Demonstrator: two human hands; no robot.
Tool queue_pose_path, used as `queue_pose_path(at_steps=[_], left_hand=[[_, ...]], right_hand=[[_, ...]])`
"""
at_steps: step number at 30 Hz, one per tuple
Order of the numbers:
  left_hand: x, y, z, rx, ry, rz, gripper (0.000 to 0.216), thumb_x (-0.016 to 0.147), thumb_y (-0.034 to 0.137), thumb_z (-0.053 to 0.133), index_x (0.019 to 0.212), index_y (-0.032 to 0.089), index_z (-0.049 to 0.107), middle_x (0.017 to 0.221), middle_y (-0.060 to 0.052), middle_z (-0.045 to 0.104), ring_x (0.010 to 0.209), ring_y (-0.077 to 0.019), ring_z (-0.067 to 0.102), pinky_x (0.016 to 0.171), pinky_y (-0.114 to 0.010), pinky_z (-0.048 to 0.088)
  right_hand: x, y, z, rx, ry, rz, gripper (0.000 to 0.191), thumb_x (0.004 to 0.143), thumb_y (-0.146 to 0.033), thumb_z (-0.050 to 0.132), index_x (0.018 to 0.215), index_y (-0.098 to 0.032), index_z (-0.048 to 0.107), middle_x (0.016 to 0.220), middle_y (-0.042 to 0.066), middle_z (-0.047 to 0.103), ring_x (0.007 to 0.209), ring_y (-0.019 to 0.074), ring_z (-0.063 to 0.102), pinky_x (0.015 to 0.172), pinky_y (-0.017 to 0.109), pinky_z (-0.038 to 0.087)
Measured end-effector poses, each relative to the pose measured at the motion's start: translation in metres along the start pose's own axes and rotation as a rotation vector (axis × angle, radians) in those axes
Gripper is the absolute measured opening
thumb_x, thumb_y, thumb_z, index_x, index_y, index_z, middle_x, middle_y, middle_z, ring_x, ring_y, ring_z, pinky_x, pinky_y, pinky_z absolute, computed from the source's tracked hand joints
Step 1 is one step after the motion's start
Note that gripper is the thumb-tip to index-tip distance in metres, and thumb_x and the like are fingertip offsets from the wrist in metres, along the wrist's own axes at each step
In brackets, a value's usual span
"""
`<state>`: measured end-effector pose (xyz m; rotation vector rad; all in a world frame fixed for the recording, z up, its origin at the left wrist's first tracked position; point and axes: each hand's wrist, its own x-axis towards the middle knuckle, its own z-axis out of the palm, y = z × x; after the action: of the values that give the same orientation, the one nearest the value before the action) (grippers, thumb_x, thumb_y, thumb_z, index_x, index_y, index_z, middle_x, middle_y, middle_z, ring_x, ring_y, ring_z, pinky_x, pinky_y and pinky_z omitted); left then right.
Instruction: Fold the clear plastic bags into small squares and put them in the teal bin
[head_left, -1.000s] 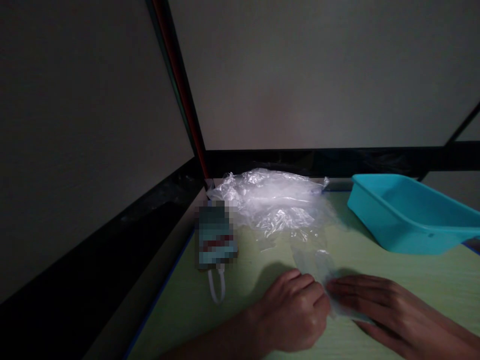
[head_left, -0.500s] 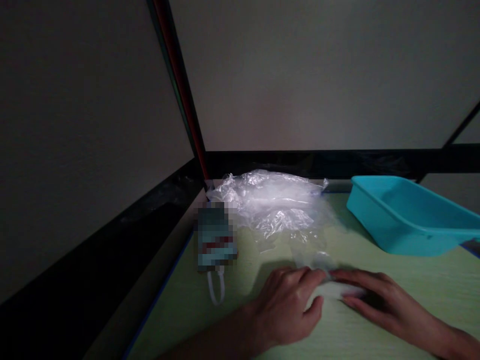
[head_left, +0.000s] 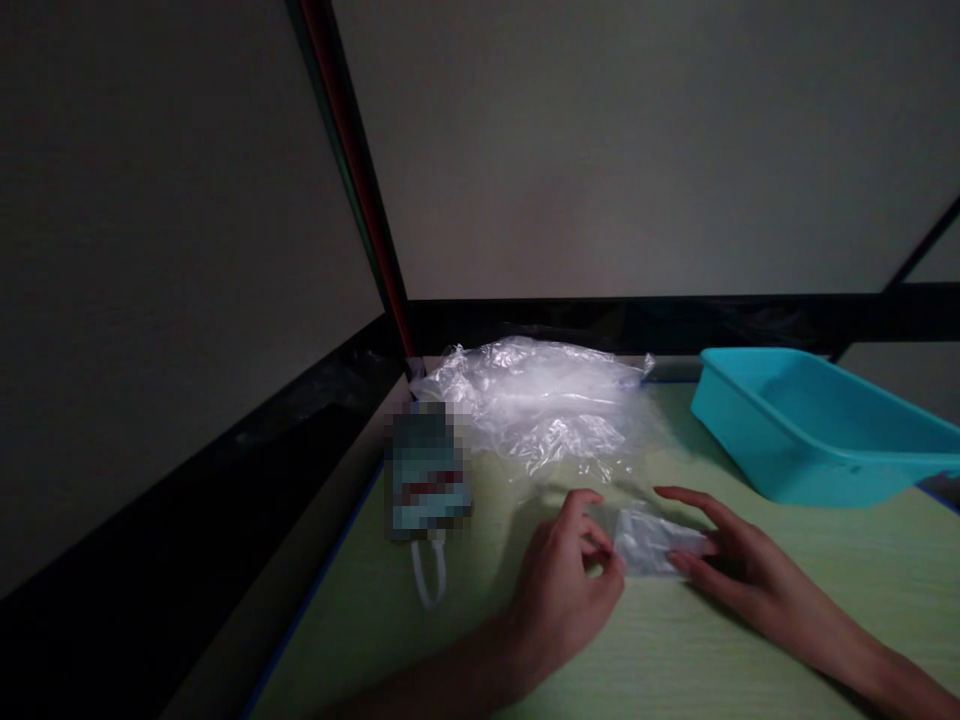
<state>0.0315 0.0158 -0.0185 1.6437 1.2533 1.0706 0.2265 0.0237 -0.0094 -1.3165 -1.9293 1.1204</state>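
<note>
Head view, plastic (head_left: 646, 538): it's lying on the desk (head_left: 862, 550) before me.
Left hand (head_left: 566, 578): I'm pinching its left edge, seemingly steadying it.
Right hand (head_left: 759, 572): I'm loosely gripping its right end, index lifted.

Around the plastic bit (head_left: 646, 543), bare table (head_left: 664, 655) at 6 o'clock, gap just past 12, plastic pile (head_left: 536, 395) blocking 11, tub (head_left: 806, 465) blocking 2, blurry thing (head_left: 427, 465) between 9 and 10

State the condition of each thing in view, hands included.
Small clear plastic sheet: creased, seemingly folded.
Left hand: fingers curled at the sheet's left edge; grip unclear.
Right hand: index finger raised, thumb over the sheet.
Large clear plastic heap: crumpled, shiny.
Turquoise plastic basin: upright, open-topped.
Pixelated greenish object: details hidden.
White narrow strap: looped.
</note>
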Motion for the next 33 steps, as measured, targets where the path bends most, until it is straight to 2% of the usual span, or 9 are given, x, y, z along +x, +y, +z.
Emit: queue_pose_path(at_steps=[4, 10, 25, 33], left_hand=[[-0.0007, 0.0058, 0.0012, -0.085, 0.033, -0.053, 0.037, 0.066, 0.004, 0.052, 0.100, 0.016, 0.048, 0.070, 0.001, 0.059, 0.066, -0.0136, 0.059, 0.064, -0.025, 0.047], [0.0000, 0.0071, 0.0018, -0.138, 0.067, -0.054, 0.038, 0.066, 0.002, 0.051, 0.100, 0.017, 0.045, 0.067, 0.003, 0.054, 0.066, -0.0123, 0.057, 0.063, -0.023, 0.045], [-0.0002, 0.0046, 0.0029, -0.130, 0.069, -0.069, 0.037, 0.066, 0.001, 0.049, 0.098, 0.018, 0.045, 0.065, 0.005, 0.050, 0.063, -0.0112, 0.053, 0.060, -0.022, 0.042], [-0.0014, 0.0059, 0.0029, -0.117, 0.055, -0.076, 0.042, 0.064, -0.002, 0.048, 0.099, 0.018, 0.043, 0.067, 0.005, 0.049, 0.062, -0.0105, 0.053, 0.059, -0.021, 0.042]], right_hand=[[0.0042, -0.0024, 0.0036, 0.042, 0.024, 0.026, 0.052, 0.084, -0.040, 0.045, 0.127, -0.018, 0.026, 0.059, -0.004, 0.050, 0.051, 0.0133, 0.043, 0.045, 0.024, 0.031], [0.0058, -0.0034, 0.0058, 0.074, 0.037, 0.043, 0.049, 0.082, -0.038, 0.046, 0.124, -0.018, 0.029, 0.060, -0.004, 0.050, 0.053, 0.0131, 0.042, 0.047, 0.023, 0.030], [0.0080, -0.0094, 0.0043, 0.164, 0.075, 0.032, 0.053, 0.079, -0.040, 0.052, 0.121, -0.016, 0.031, 0.053, -0.009, 0.039, 0.047, 0.0107, 0.037, 0.044, 0.023, 0.027], [0.0089, -0.0047, 0.0089, 0.161, 0.137, 0.013, 0.044, 0.079, -0.037, 0.054, 0.115, -0.019, 0.037, 0.059, -0.005, 0.053, 0.052, 0.0128, 0.049, 0.048, 0.024, 0.037]])
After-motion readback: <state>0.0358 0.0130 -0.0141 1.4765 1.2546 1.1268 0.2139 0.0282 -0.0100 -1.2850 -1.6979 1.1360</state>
